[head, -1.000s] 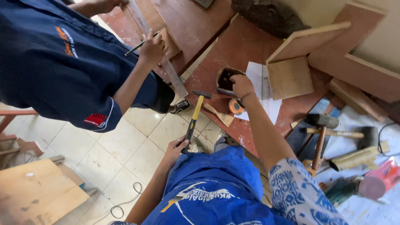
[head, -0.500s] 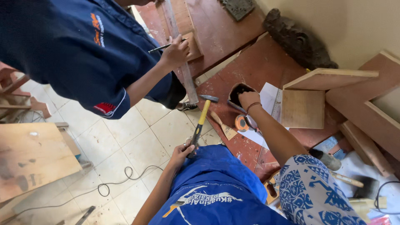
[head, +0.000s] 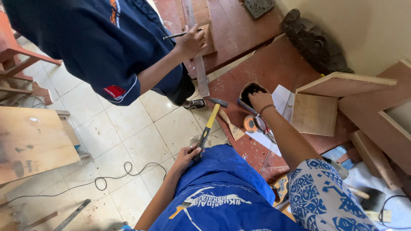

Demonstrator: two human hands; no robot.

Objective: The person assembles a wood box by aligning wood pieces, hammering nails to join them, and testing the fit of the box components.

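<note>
The left hand [head: 188,153] is closed around the grip of a hammer [head: 208,125], low against the blue apron. From that fist the handle runs up and slightly to the right, black at the grip and yellow further out, its long axis pointing at the red table [head: 274,64]; the steel head sits just over the table's near edge.

The right hand [head: 260,100] is stretched forward over the table, fingers curled at the rim of a small dark tub [head: 249,90]. Whether they pinch anything inside cannot be told. This hand is the nearer one to the tub, which lies just right of the hammer head.

Just beside the wrist lie a wooden wedge [head: 231,128], a tape roll [head: 251,124] and white paper [head: 280,98]. Further right stand plywood boards [head: 314,113].

Across the table, another person's hand [head: 192,42] holds a pencil [head: 177,35] over a long metal ruler [head: 197,60].
</note>
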